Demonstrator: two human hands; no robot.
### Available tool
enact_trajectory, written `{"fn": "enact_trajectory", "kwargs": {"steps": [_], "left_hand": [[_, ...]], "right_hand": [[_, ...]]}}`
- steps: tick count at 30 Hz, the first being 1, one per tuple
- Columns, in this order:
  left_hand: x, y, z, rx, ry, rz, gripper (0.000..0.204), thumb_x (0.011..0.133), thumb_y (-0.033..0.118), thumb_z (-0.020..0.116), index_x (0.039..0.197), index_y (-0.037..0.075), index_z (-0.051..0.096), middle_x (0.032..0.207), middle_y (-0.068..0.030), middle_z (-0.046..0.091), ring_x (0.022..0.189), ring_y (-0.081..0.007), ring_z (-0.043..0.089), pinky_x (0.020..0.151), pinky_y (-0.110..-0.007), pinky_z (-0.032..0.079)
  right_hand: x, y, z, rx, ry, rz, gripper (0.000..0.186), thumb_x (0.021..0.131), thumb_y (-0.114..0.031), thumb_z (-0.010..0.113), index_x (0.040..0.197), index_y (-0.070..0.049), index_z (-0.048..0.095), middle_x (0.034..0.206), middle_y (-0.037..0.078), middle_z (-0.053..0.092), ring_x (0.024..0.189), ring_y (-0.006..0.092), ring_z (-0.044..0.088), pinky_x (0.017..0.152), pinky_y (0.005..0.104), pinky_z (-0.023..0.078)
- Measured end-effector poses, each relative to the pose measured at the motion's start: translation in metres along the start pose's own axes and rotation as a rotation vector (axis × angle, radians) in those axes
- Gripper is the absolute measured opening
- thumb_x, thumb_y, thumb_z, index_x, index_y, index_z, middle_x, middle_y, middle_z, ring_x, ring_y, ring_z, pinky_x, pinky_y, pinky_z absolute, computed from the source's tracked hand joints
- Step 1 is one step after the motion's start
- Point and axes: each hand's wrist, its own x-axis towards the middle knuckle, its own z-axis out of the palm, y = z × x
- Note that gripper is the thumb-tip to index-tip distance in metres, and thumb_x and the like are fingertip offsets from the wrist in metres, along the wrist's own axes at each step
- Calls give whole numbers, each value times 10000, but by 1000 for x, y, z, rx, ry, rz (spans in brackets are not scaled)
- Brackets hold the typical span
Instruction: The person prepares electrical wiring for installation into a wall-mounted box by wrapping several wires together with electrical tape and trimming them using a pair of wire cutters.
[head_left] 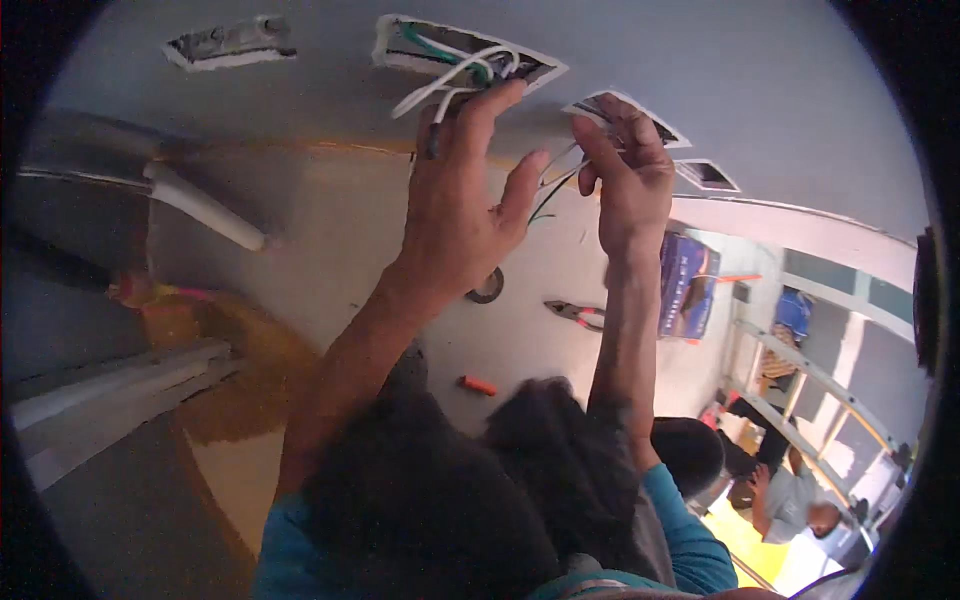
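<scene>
My left hand [458,200] is raised to the wall with thumb and index finger spread apart. Its fingertips reach the white wires [447,80] that loop out of a rectangular wall opening [392,38], where a green wire [425,42] also shows. One wire passes close behind its fingers, and I see no firm grip on it. At a smaller opening [672,132] to the right, my right hand [636,185] has its fingers curled against the edge. Thin white and dark wires [553,185] run from its thumb and fingers down to the left.
On the floor lie pliers [578,314] with red handles, a roll of tape [487,288] and an orange cylindrical object [477,385]. A blue bag [688,285] and a ladder [815,400] stand at right, near another person [790,500]. A white tube [205,207] is at left.
</scene>
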Motion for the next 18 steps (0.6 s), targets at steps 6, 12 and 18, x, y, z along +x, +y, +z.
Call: {"fn": "enact_trajectory", "kwargs": {"steps": [6,12,18], "left_hand": [[2,-7,-5,-61,-44,30,516,883,164,744,1347,66,538,1239,-151,622,1088,-340,603,1013,-456,442],[7,-7,-10,82,-102,83,480,889,119,707,1338,81,540,1252,-131,631,1136,-370,600,995,-471,477],[16,-12,-13,12,22,78,392,912,110,690,1287,88,580,1194,-124,675,1111,-341,635,940,-442,508]], "right_hand": [[-1,-8,2,19,30,19,326,885,-46,772,1186,6,659,959,76,718,610,67,550,472,224,409],[0,-5,-3,14,19,7,316,888,-21,758,1181,15,646,999,81,714,657,78,565,492,222,420],[-1,-6,0,22,28,21,324,891,-14,748,1197,10,645,1006,85,717,694,82,584,507,227,433]]}}
